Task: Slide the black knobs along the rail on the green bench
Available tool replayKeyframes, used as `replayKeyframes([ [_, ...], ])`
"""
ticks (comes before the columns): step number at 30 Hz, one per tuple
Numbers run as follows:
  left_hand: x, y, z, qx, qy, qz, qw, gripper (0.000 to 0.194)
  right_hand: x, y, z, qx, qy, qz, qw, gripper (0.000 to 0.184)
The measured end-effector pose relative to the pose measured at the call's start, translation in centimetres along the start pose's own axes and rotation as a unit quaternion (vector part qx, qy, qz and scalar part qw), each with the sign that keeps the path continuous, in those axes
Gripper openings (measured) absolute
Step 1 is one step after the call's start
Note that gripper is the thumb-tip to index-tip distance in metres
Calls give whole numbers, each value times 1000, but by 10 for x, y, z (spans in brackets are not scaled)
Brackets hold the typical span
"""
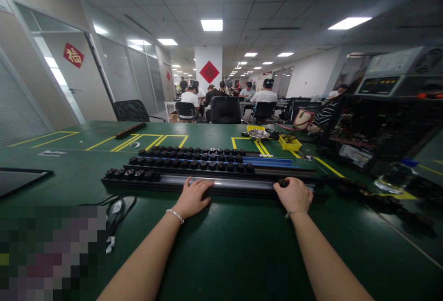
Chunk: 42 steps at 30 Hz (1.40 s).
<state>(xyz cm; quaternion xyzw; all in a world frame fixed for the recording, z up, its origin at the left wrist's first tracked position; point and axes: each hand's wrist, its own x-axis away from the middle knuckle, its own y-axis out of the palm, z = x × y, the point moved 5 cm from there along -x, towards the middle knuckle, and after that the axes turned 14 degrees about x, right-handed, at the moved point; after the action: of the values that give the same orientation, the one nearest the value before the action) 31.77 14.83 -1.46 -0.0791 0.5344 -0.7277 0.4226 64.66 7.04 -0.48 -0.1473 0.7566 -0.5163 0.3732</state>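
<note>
Three long black rails lie side by side across the green table [221, 255]. The nearest rail [242, 184] has a bare silver channel and a few black round parts at its left end. My left hand [192, 198] rests on this rail near its middle, fingers laid flat over the channel. My right hand [293, 195] is closed on the same rail further right, pinching a small black round part [284, 182]. The middle rail [194, 165] and the far rail [194, 152] are lined with several black round parts.
A yellow tray [290, 143] and a metal bowl [258, 134] sit at the back right. Dark machine equipment [380, 125] stands at the right. A black cable [116, 211] lies at the left. Several people sit at tables beyond, near black office chairs [225, 109].
</note>
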Motion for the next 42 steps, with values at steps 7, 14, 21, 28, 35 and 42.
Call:
replayKeyframes([
  [7, 0, 0, 0, 0, -2, 1, 1000, 52, -2, 3, -1, -4, -20, -14, 1000, 36],
  [14, 0, 0, 0, 0, -2, 2, 1000, 51, -3, 0, 0, 5, -6, -20, 1000, 37],
  [21, 0, 0, 0, 0, -7, -4, 1000, 51, -5, -1, 3, 20, -3, -30, 999, 39],
  [28, 0, -1, 1, 0, -6, -3, 1000, 51, -8, 2, 8, 12, 2, -21, 1000, 41],
  [35, 0, -1, 1, -9, -8, -6, 1000, 51, -9, 4, 11, 14, 15, -18, 1000, 39],
  [42, 0, -1, 1, -5, -4, -3, 1000, 51, -12, 6, 19, 15, 35, 6, 999, 40],
])
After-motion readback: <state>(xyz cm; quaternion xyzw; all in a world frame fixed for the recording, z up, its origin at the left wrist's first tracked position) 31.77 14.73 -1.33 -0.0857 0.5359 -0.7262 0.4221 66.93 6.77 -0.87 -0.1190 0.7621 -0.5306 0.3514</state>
